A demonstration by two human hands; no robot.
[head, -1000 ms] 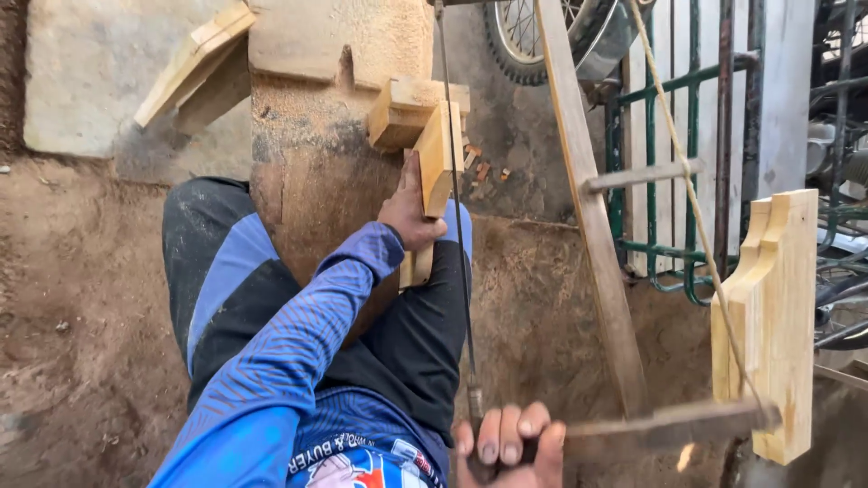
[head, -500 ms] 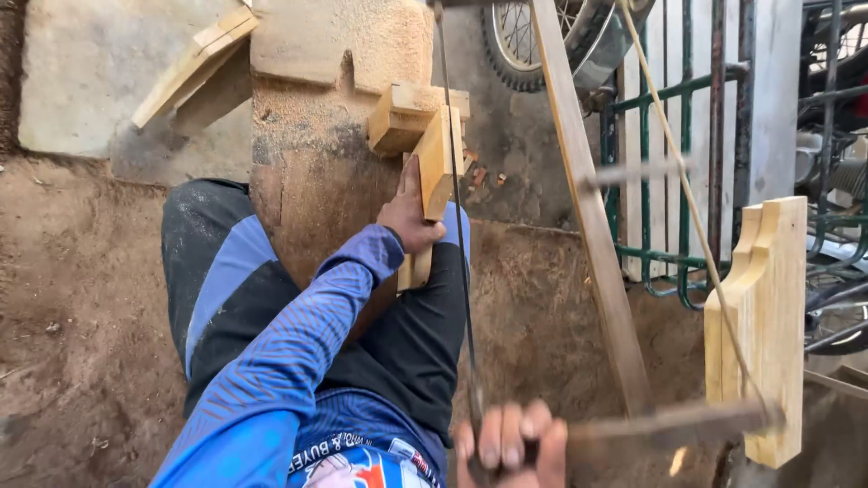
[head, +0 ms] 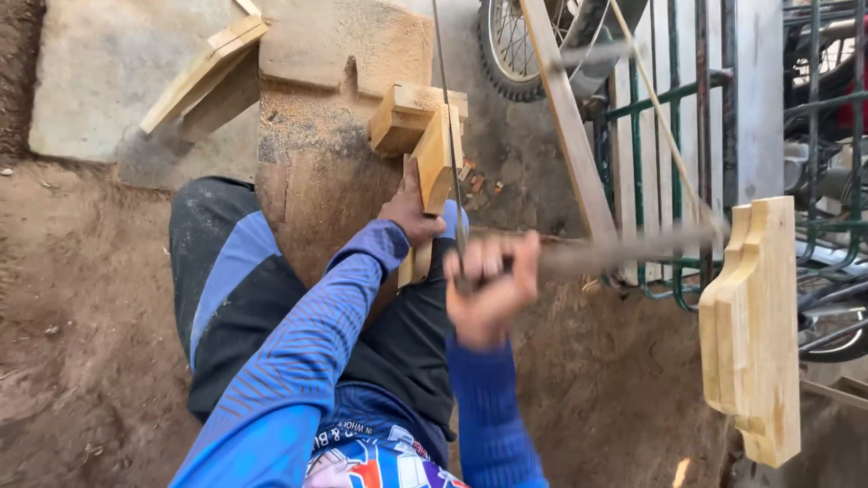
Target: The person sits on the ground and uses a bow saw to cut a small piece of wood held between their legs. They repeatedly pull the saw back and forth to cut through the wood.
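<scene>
Right now my left hand (head: 409, 210) clamps the upright wood piece (head: 434, 172) against the log block (head: 325, 163) so it can't shift; right hand (head: 488, 285) fisted around the frame saw (head: 624, 248) handle, blade (head: 449, 136) at the cut.

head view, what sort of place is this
Probably an outdoor, makeshift woodworking spot: bare dirt ground, a sawdust-covered log block used as a bench, and a wheel beside a green metal gate.
</scene>
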